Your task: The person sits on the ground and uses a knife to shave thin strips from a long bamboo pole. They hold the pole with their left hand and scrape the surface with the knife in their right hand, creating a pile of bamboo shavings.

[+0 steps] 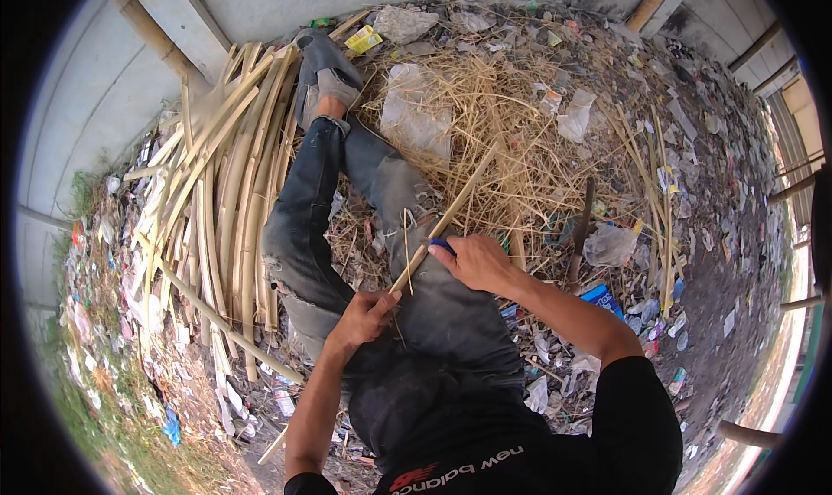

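Note:
A split bamboo strip (pixel 466 190) slants across my outstretched legs, its far end above the loose shavings. My left hand (pixel 366 316) is closed round its near end, close to my lap. Further along the strip, my right hand (pixel 478 263) grips a small tool with a blue handle (pixel 443 245), pressed against the bamboo. Its working edge is hidden by the fingers and the strip. A thin curled sliver (pixel 406 239) stands beside the strip, over my thigh.
To the left lies a large pile of bamboo strips (pixel 227 209). Pale shavings (pixel 494 122) cover the ground ahead. A long dark blade-like tool (pixel 581 235) lies right of my leg, near a blue packet (pixel 601 300). A concrete wall (pixel 95 96) stands beyond; litter surrounds me.

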`<state>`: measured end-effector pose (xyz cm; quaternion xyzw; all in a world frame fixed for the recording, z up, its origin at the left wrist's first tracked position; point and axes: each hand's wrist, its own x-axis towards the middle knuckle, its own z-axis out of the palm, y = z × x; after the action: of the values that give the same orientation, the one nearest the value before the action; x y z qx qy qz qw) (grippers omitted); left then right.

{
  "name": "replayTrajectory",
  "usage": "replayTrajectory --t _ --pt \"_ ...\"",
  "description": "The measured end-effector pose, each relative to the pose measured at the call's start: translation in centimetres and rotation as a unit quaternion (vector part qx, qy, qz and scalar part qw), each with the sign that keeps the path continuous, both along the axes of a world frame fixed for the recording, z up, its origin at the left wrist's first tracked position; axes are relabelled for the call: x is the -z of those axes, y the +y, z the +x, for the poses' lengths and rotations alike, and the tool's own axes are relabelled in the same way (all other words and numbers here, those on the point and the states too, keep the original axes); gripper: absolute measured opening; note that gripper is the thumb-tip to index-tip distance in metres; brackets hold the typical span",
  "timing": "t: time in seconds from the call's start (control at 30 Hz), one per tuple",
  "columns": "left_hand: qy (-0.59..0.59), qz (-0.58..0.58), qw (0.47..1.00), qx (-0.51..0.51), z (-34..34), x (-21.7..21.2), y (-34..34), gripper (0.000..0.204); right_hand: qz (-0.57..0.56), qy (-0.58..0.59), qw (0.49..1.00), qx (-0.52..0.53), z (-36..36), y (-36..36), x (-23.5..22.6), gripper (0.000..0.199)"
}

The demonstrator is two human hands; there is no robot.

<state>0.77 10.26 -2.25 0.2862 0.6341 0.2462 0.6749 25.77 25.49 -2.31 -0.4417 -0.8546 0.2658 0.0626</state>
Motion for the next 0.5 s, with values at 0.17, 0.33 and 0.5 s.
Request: replayTrajectory --t 0.17,0.33,0.5 --pt "0.009 0.031 0.999 0.013 0.0 0.6 -0.2 0.048 -0.002 0.046 0.998 0.043 0.6 2.0 0.6 0.060" --pt "0.024 0.032 0.999 0.014 0.1 -0.2 -0.4 0.043 0.025 0.021 0.999 0.008 0.1 -0.3 0.9 0.065" --pt "0.039 0.054 0.998 0.019 0.1 0.7 -0.2 0.051 0.037 0.043 0.998 0.031 1.2 2.4 1.9 0.063"
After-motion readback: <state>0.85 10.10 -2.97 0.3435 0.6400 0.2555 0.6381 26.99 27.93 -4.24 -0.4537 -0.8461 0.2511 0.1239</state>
